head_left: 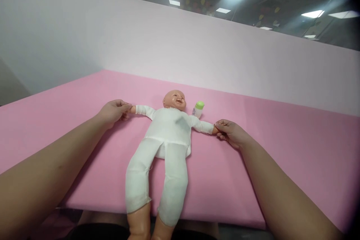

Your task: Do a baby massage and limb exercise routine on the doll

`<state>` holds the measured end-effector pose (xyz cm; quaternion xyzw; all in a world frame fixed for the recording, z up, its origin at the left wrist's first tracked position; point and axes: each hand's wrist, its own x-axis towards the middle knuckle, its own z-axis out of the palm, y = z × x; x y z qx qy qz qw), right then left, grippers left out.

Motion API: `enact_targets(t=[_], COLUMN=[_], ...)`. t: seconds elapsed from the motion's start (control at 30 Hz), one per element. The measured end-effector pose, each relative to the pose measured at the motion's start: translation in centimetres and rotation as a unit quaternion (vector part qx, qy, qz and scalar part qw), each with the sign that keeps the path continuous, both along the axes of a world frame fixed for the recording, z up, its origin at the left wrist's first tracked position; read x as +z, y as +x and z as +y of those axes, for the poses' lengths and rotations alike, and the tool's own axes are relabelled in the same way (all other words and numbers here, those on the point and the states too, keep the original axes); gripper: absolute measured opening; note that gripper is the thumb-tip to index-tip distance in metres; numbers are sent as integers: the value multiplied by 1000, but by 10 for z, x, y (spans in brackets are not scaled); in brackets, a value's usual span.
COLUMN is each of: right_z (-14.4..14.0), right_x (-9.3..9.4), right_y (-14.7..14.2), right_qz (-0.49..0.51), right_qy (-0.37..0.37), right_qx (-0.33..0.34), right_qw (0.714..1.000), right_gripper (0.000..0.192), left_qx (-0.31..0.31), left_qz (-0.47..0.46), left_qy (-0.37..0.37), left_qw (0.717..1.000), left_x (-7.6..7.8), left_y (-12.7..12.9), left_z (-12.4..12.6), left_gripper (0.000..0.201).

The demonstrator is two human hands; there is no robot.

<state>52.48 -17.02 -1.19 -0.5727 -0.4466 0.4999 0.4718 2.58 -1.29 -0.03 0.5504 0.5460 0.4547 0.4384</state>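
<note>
My bare forearms (75, 153) reach forward, spread wide apart. My left hand (116, 112) and right hand (231, 132) each pinch, fingers (223, 122) curled.

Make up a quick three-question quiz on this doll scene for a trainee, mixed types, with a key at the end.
1. Fill in: the left hand and right hand each hold one of the doll's ____.
2. True or false: the doll lies face down.
3. What colour is the cap on the bottle? A) pink B) green C) blue

Key: 1. hands; 2. false, it lies face up on the table; 3. B.
</note>
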Motion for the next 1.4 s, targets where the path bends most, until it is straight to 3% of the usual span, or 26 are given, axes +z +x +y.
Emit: enact_targets(t=[0.3, 0.63, 0.9, 1.4], right_z=[2, 7, 7, 5], right_x=[1, -9, -9, -7], right_y=[-4, 10, 9, 11], right_qz=[-13, 6, 79, 41], right_qy=[-3, 0, -14, -14], right_qx=[-22, 12, -45, 13], right_qw=[1000, 1000, 996, 999], right_gripper=[41, 21, 32, 28], left_qx=[11, 9, 17, 7], left_qz=[-5, -13, -53, -38], left_qy=[-15, -14, -39, -52], left_qw=[1000, 1000, 998, 998], left_x=[-3, -1, 4, 9], left_y=[-5, -2, 2, 6], left_z=[8, 8, 1, -3], left_gripper=[33, 27, 24, 26])
